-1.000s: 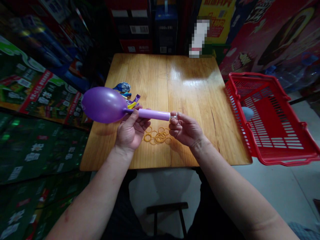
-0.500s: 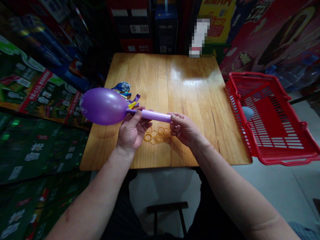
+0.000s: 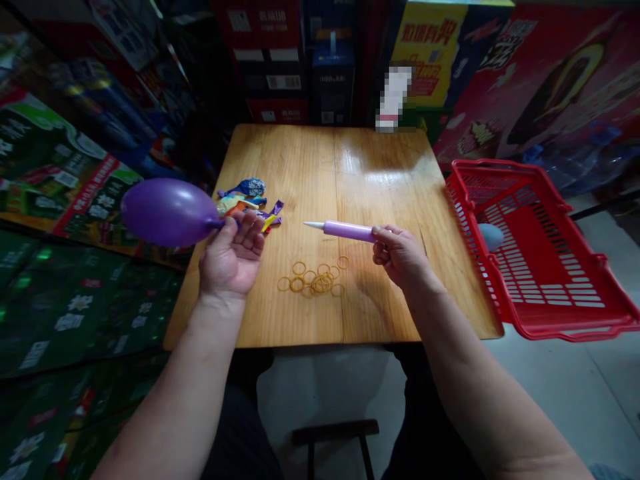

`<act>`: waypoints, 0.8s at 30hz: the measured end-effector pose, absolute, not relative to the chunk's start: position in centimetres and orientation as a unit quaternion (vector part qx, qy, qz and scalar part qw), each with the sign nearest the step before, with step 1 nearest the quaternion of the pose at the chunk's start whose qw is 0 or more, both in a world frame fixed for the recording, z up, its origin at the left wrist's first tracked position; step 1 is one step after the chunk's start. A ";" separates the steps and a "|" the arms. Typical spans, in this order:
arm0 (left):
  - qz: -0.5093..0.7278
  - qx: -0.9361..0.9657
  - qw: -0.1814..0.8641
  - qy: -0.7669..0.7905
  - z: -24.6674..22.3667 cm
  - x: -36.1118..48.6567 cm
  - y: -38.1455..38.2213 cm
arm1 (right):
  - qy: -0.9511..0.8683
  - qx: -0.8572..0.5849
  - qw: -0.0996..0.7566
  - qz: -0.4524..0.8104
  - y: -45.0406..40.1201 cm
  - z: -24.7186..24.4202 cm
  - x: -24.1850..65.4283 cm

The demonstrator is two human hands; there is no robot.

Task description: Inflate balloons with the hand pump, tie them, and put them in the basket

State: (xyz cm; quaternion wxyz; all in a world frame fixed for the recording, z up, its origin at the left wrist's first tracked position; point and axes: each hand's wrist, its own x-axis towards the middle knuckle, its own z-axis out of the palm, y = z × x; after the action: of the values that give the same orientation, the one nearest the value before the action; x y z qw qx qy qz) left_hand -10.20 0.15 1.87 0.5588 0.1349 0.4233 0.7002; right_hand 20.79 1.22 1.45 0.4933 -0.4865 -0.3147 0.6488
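An inflated purple balloon [image 3: 169,212] hangs over the table's left side, its neck pinched between thumb and forefinger of my left hand [image 3: 231,257]; the other fingers are spread. My right hand [image 3: 403,253] is closed on the rear end of a lilac balloon pump [image 3: 349,231]. The pump's white tapered nozzle points left, apart from the balloon. Below and between the hands, several yellowish rubber bands [image 3: 320,283] lie loose on the wooden table [image 3: 390,293]. Several uninflated balloons [image 3: 250,189] in blue, yellow, orange and purple form a pile just beyond my left hand.
Against the table's right edge is a red shopping basket [image 3: 555,267] with a light-blue balloon [image 3: 490,237] inside. Stacked boxes [image 3: 283,67] stand behind the table, green cartons [image 3: 85,313] at the left. A dark stool [image 3: 335,432] is under the front edge.
The balloon's neck has come off the pump's nozzle. My left hand has moved left with the balloon, my right hand right with the pump. The view has tilted up slightly.
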 end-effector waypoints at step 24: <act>0.630 0.197 0.629 0.411 0.9 -5.9 -2.1 | -0.580 -0.528 0.352 0.511 0.7 -0.9 14.1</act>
State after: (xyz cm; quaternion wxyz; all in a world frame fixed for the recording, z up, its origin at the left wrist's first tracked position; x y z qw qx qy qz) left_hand -5.90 -2.10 0.86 0.6286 0.1971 0.4105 0.6304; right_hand 14.08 0.72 -0.94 0.3521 -0.5277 -0.5798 0.5113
